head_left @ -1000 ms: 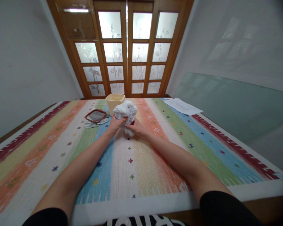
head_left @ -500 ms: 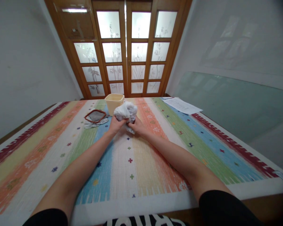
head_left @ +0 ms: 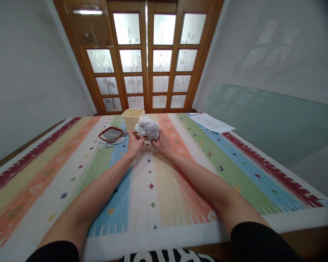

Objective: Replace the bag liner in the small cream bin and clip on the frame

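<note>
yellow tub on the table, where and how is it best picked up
Probably by the left part of its rim, coming from above, thumb inside and fingers outside the wall. The yellow tub stands upright with its top open, while the bundled white cloth hides its lower right side in this view.

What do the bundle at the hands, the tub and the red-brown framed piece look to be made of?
White bundle: soft matte cloth, judging by its folds.
Tub: probably smooth cream plastic, with its even colour and rounded rim.
Framed piece: grey mesh or thin fabric; the rim could be plastic or painted wood.
</note>
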Demonstrator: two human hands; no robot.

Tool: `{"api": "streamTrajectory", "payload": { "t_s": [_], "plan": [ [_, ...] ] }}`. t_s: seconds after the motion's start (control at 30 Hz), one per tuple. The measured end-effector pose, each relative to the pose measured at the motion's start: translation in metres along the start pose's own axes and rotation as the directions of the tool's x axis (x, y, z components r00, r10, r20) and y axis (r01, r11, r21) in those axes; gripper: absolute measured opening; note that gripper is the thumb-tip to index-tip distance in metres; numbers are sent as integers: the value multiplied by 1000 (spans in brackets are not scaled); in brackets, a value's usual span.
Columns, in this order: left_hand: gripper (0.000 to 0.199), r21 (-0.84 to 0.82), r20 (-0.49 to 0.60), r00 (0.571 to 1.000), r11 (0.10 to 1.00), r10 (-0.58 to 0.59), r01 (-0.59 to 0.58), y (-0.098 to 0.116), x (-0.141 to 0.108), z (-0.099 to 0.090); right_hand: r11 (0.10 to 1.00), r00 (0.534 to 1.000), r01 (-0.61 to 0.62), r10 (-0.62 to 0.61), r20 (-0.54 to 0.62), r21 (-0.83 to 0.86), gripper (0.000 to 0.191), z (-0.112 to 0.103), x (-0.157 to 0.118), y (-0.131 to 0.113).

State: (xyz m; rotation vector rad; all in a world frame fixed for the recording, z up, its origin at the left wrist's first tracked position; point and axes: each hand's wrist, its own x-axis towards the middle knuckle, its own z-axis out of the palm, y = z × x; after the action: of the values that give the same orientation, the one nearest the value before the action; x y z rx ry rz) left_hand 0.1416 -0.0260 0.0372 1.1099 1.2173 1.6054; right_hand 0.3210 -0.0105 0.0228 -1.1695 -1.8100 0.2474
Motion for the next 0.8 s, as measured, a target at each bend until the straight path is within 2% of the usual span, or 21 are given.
{"api": "streamTrajectory", "payload": {
  "t_s": [0.1,0.17,0.27,0.43,0.53,0.63,0.73,0.8],
  "plan": [
    [37,-112,176,971,976,-163,185,2,-1,3,991,993,113,-115,-28,-71,49,-4,1,4],
    [30,-184,268,939,945,-217,271,4,-2,2,979,987,147,-154,-45,-138,53,-5,2,6],
    [34,-256,343,907,904,-245,341,6,-5,1,951,986,148,-164,-34,-273,57,-7,0,3],
    [46,-324,478,842,840,-251,434,6,-14,9,834,972,232,-214,95,-501,64,-13,-4,-13],
    [48,-359,474,846,824,-244,439,3,-16,13,781,955,296,-258,148,-550,62,-13,-6,-19],
    [47,-413,382,888,813,-255,411,1,-9,12,768,926,376,-332,180,-518,61,-10,-10,-23],
    [45,-470,269,924,800,-272,373,1,1,5,796,894,448,-396,210,-407,59,-5,-15,-27],
    [43,-481,227,930,797,-288,365,1,8,0,842,896,444,-412,167,-307,53,-1,-18,-27]
  ]
}}
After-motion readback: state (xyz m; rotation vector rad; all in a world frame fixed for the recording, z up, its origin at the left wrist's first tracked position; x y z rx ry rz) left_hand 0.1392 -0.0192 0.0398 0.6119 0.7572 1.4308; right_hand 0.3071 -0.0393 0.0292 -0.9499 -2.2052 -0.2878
